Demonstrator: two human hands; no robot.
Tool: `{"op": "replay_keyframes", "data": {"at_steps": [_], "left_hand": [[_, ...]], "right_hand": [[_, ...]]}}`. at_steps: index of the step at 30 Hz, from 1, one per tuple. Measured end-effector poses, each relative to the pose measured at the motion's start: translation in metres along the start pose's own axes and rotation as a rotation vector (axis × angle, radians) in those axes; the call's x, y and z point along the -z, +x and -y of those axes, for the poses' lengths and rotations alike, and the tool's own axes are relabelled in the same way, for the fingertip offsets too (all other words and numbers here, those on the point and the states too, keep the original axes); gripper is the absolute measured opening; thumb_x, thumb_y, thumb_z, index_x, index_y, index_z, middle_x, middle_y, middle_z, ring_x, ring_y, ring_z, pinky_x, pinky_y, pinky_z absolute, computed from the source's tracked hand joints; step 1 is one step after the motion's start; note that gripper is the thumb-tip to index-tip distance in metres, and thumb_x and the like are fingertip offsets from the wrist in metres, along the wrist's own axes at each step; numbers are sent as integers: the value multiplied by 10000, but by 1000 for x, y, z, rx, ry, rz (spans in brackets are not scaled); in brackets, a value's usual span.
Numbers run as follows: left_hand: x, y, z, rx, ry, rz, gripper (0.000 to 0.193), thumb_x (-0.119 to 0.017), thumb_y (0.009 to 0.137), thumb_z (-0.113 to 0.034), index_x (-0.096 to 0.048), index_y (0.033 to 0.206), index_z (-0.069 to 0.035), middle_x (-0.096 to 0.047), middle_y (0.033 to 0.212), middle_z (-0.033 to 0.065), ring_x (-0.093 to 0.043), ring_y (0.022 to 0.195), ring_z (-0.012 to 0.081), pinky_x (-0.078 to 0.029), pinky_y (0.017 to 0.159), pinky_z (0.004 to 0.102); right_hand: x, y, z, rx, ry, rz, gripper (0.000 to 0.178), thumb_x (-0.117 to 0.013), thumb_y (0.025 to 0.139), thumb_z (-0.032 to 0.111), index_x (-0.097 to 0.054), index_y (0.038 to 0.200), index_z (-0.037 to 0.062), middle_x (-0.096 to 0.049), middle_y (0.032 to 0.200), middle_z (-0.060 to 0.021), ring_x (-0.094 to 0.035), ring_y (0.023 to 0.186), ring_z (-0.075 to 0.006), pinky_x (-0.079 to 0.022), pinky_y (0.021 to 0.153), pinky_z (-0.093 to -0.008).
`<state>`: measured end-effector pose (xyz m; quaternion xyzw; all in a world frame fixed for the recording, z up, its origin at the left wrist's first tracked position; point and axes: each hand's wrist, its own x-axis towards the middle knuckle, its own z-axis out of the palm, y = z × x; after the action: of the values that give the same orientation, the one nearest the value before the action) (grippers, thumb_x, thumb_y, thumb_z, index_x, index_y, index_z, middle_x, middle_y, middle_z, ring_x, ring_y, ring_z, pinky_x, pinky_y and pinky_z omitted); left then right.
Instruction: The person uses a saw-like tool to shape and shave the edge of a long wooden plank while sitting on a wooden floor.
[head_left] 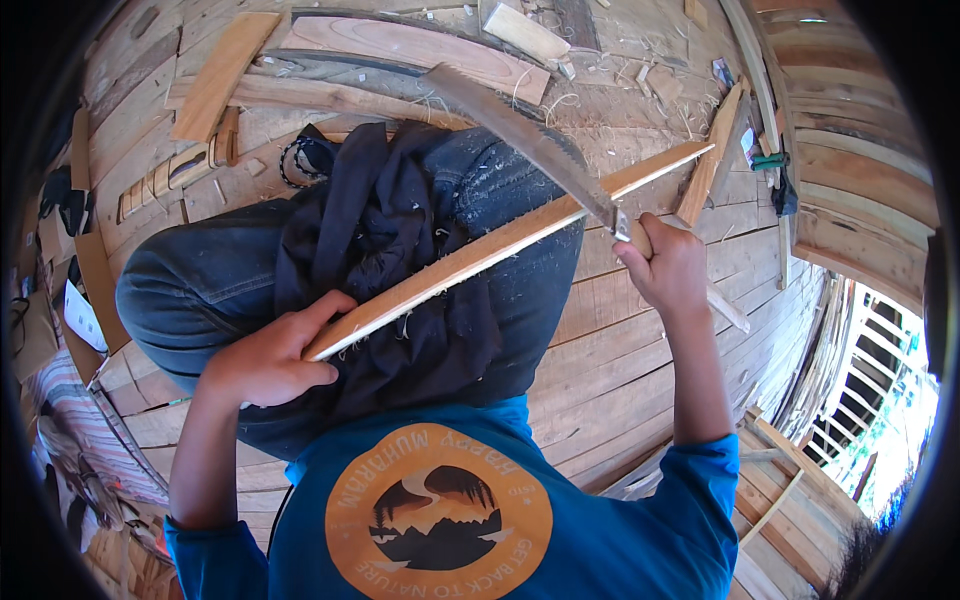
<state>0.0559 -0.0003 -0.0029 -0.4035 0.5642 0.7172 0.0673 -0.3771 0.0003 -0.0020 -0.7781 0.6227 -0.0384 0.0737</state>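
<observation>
A long narrow wooden strip (480,252) slants across my lap from lower left to upper right, with a rough, fuzzy edge. My left hand (285,350) is closed round its near end, thumb and fingers on opposite sides. In my right hand (663,262) is a hand saw (530,145), gripped by its wooden handle. The toothed blade points up and left, passing over the strip near its far part; whether the teeth touch the wood I cannot tell. Dark cloth (385,220) lies bunched on my jeans beneath the strip, dusted with wood bits.
Several loose boards lie ahead, among them a light plank (225,75) and a long board (415,52). Another board (712,155) leans at the right. Shavings are scattered over the plank floor (620,330). Cardboard (98,290) stands at the left, a slatted opening (865,370) at the right.
</observation>
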Motion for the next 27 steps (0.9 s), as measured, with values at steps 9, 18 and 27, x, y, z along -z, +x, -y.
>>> {"op": "replay_keyframes", "data": {"at_steps": [9, 18, 27], "left_hand": [[6, 2, -2, 49, -69, 54, 567, -617, 767, -150, -427, 1291, -46, -525, 805, 75, -528, 710, 158, -430, 651, 292], [1, 3, -7, 68, -102, 12, 626, -637, 715, -156, -446, 1301, -47, -452, 799, 11, -459, 727, 113, -381, 660, 256], [4, 1, -7, 49, -66, 44, 616, -630, 752, -157, -419, 1316, -25, -533, 891, 102, -522, 790, 175, -438, 723, 297]], "right_hand": [[-19, 0, 44, 157, 132, 37, 673, -607, 767, 734, -503, 673, 76, -547, 541, -107, -598, 494, -309, -472, 465, -394], [-12, 7, 30, 209, 126, 78, 673, -616, 752, 739, -516, 677, 78, -526, 516, -103, -592, 491, -311, -473, 470, -390], [-15, 14, 20, 263, 122, 47, 683, -618, 739, 745, -508, 666, 75, -500, 515, -100, -576, 487, -304, -459, 470, -389]]}}
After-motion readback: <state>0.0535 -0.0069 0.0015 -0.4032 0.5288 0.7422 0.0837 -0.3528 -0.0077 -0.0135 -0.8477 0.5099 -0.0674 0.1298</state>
